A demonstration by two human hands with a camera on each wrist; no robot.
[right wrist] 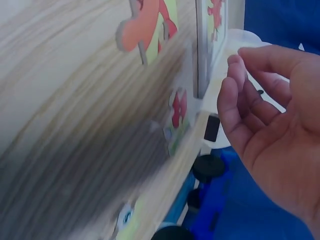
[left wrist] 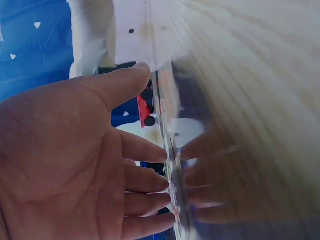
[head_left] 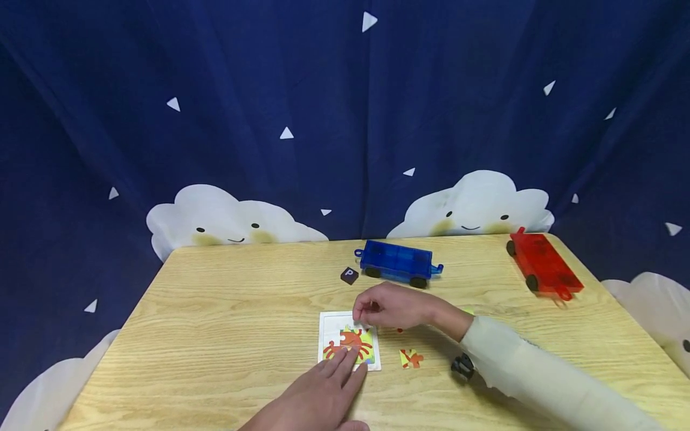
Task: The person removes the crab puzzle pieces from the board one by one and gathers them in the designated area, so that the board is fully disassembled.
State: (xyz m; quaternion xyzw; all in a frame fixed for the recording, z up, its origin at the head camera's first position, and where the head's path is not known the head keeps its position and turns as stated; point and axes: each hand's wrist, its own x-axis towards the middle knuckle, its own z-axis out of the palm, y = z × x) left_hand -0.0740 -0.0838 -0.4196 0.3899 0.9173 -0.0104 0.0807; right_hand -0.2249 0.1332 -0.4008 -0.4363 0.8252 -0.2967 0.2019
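Observation:
A small jigsaw puzzle with a white-bordered tray (head_left: 329, 320) lies on the table, with red crab pieces (head_left: 351, 339) fitted in its lower part. My left hand (head_left: 318, 389) rests its straight fingertips on those pieces; in the left wrist view its fingers (left wrist: 145, 179) touch the tray's edge. My right hand (head_left: 396, 308) hovers over the tray's upper right corner, fingers loosely curled and thumb near the index finger. The right wrist view shows nothing between its fingertips. A loose red-and-yellow puzzle piece (head_left: 411, 358) lies right of the tray. Another piece (right wrist: 178, 112) is below my right hand.
Behind the tray stand a blue toy wagon (head_left: 399, 260) and a dark tile marked P (head_left: 349, 275). A red toy wagon (head_left: 544, 263) is at the table's right back. Partly behind the right wrist is another loose piece (right wrist: 125, 216). A dark blue curtain (head_left: 269, 90) hangs behind.

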